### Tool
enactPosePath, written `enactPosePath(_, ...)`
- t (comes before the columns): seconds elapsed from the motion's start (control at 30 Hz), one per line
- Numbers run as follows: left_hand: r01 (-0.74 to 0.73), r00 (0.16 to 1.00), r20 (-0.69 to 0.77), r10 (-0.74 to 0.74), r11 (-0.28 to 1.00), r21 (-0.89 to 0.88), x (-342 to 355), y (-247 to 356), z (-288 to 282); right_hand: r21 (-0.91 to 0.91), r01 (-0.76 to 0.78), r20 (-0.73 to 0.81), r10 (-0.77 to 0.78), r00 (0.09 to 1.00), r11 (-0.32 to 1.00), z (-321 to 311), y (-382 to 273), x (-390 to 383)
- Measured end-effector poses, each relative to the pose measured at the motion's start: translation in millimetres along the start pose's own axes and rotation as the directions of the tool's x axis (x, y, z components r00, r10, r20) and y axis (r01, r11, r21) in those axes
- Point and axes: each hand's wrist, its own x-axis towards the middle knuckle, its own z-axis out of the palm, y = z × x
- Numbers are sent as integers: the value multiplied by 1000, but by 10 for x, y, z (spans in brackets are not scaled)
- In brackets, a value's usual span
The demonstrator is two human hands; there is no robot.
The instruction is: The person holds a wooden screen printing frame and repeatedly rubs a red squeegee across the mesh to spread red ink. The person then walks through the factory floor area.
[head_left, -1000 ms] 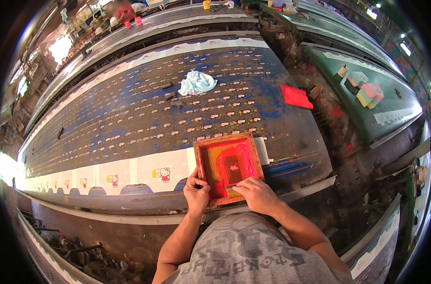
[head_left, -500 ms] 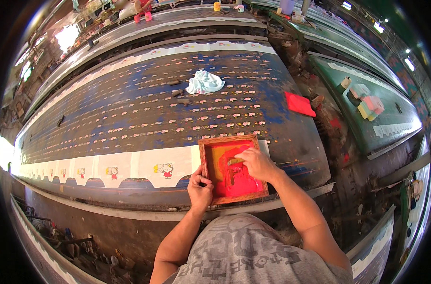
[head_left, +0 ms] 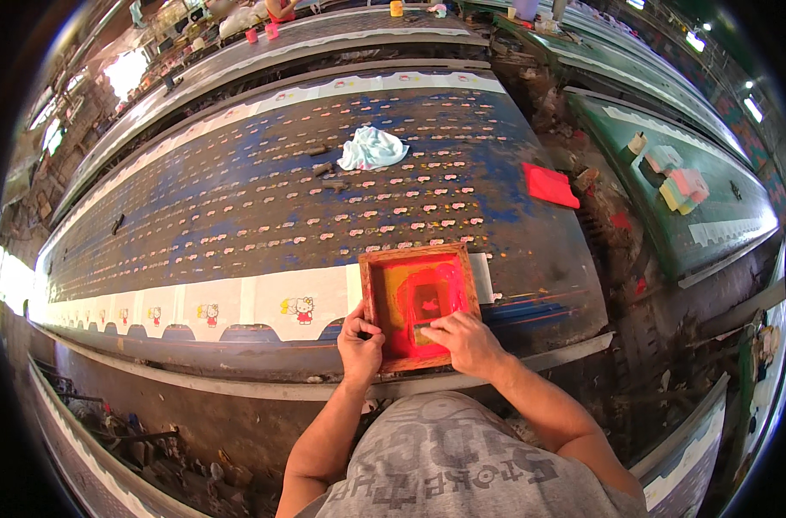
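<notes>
A wooden printing screen frame (head_left: 413,253) lies over the near edge of the long table, covering part of a white fabric strip (head_left: 262,295). Red ink (head_left: 452,278) is spread across its mesh, and a paler patch shows in the middle. My left hand (head_left: 359,349) is closed on the frame's left side, low down; a small dark thing shows by its fingers. Inside the frame, near its lower end, my right hand (head_left: 469,342) grips a squeegee (head_left: 426,331), mostly hidden by the fingers. Left of the frame, the strip carries cartoon cat prints (head_left: 298,310) in red and yellow.
A crumpled pale cloth (head_left: 372,149) and dark blocks (head_left: 321,168) lie on the patterned table (head_left: 272,207). Folded red cloth (head_left: 550,186) sits at its right edge. Beyond a gap, a green table (head_left: 669,226) holds coloured sponge-like blocks (head_left: 684,190). Someone in red (head_left: 281,10) is far back.
My right hand has drawn the squeegee down through the frame toward me, leaving a paler patch in the red ink. My left hand stays on the frame.
</notes>
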Motion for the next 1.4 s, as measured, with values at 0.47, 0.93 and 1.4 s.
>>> enactPosePath(0.47, 18, 1000, 4, -18, 1000, -5, -7, 82, 1, 162, -149, -224, 183, 957, 976, -158, -115, -444)
enactPosePath(0.93, -142, 980, -127, 154, 986, 92, -83, 892, -762, 678, -77, -73, 172, 982, 731, -212, -381, -405)
enactPosePath(1.4, -171, 938, -312, 153, 985, -31, -1014, 1212, -2393, 874, -69, 195, -218, 956, 482, 214, -1341, 183)
